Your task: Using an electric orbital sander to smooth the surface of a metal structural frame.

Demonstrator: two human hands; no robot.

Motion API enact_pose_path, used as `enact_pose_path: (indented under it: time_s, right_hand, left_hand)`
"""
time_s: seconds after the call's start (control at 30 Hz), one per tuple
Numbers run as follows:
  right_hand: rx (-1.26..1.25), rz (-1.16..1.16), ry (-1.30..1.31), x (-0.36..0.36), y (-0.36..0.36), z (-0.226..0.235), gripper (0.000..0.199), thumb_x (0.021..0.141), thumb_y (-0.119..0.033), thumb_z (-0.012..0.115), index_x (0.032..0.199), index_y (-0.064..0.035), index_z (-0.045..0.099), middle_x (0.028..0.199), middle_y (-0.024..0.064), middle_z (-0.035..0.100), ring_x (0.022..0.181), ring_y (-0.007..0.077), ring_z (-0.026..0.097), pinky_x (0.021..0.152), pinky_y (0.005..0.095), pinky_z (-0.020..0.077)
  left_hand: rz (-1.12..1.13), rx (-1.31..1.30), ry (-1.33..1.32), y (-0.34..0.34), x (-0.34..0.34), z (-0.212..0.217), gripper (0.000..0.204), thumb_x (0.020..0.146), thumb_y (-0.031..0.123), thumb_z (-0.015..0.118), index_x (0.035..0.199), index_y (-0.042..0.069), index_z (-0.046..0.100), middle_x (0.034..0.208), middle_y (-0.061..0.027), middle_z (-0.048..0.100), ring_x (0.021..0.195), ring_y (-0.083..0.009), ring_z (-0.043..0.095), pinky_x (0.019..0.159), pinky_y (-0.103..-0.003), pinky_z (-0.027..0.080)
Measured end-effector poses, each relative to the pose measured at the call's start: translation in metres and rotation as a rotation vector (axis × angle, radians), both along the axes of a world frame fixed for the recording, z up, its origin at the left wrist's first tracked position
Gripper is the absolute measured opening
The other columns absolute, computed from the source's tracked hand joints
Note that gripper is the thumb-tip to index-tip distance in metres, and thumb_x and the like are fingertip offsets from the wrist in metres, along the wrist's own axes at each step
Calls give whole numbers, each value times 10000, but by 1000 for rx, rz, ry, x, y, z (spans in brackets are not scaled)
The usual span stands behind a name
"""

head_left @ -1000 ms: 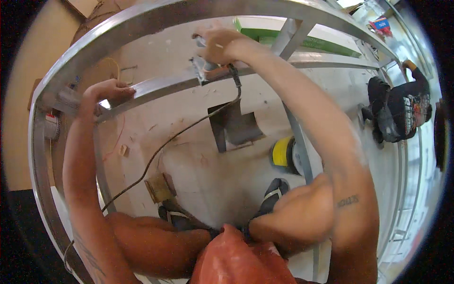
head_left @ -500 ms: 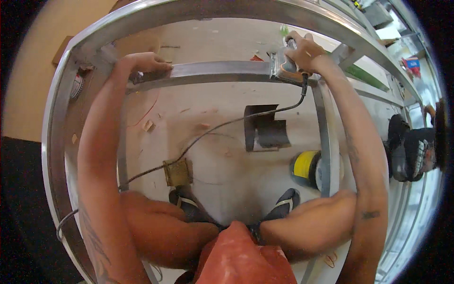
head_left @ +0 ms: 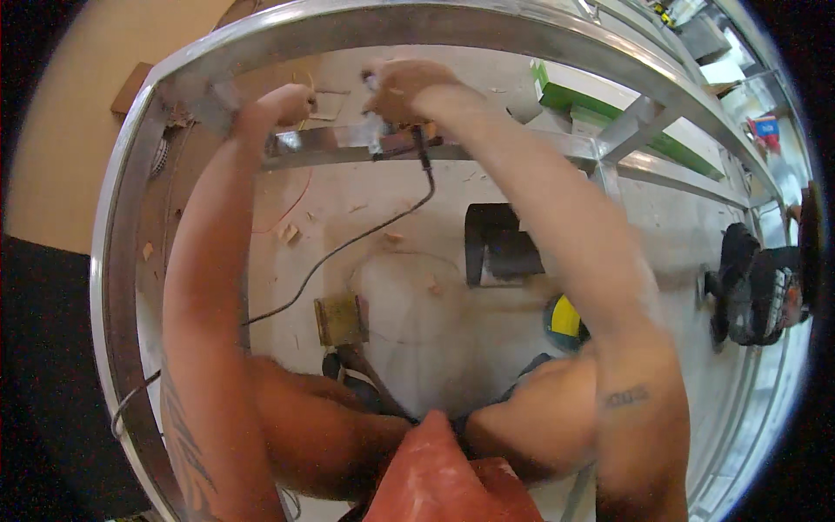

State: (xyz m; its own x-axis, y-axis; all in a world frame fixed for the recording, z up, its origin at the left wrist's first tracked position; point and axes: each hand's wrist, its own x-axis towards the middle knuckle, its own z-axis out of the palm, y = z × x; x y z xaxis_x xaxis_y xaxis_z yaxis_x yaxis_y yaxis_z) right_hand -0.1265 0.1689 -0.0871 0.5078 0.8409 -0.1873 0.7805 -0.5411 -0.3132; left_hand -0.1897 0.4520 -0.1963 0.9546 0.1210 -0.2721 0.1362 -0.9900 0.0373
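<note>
A corded power sander (head_left: 407,141) rests on the metal crossbar (head_left: 487,144) of a metal frame, slightly blurred by motion. My right hand (head_left: 409,91) is wrapped round its top, with the forearm reaching across from the right. Below the sander its black cord (head_left: 348,244) hangs and runs off to the left under my left arm. Near the crossbar's left end is my left hand (head_left: 287,104), its fingers curled closed above and beyond the bar. What those fingers hold, if anything, is hidden.
The frame's outer rail (head_left: 374,24) curves round the work. Inside it lie dark sheets (head_left: 500,248), a yellowish block (head_left: 339,320), scraps and a yellow-and-black roll (head_left: 565,322). A green-and-white long box (head_left: 578,87) lies beyond. At right are another person's black shoes (head_left: 748,287).
My right hand has slid the sander leftward along the crossbar, from its right end toward my left hand. My left hand has lifted off the bar. The view has shifted slightly.
</note>
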Motion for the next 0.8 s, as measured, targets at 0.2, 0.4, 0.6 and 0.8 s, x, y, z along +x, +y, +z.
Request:
enact_pose_path:
  time_s: [0.2,0.4,0.6,0.8]
  right_hand:
    - [25,86,151,-25,-17,19,569,831,-378,750,1342,-181,595,1123,172,715,809,313,746,732,411,615]
    - [-33,8,19,32,-98,-5,614,880,-342,688,1451,-227,494,1317,198,535,1213,355,601,1005,449,509]
    - [-44,-79,-65,107,-197,-3,567,841,-288,676,1381,-207,524,1287,208,516,1161,394,589,1001,446,484]
    - [-57,-193,-163,133,-238,-2,559,921,-397,608,1443,-259,466,1354,212,488,1224,410,586,1013,494,494]
  left_hand:
    - [-95,-388,-39,15,-16,-12,335,917,299,644,1106,32,721,1046,-154,734,944,-253,668,864,-393,516]
    - [60,-536,262,-58,-18,8,583,947,597,606,1125,50,703,935,-77,698,892,-212,624,809,-370,509]
    - [142,-260,387,-104,0,33,766,923,753,512,1175,53,695,935,-102,675,871,-216,610,786,-377,501]
    - [142,-338,453,-102,12,29,790,912,785,496,1222,86,695,971,-61,668,850,-185,565,738,-368,473]
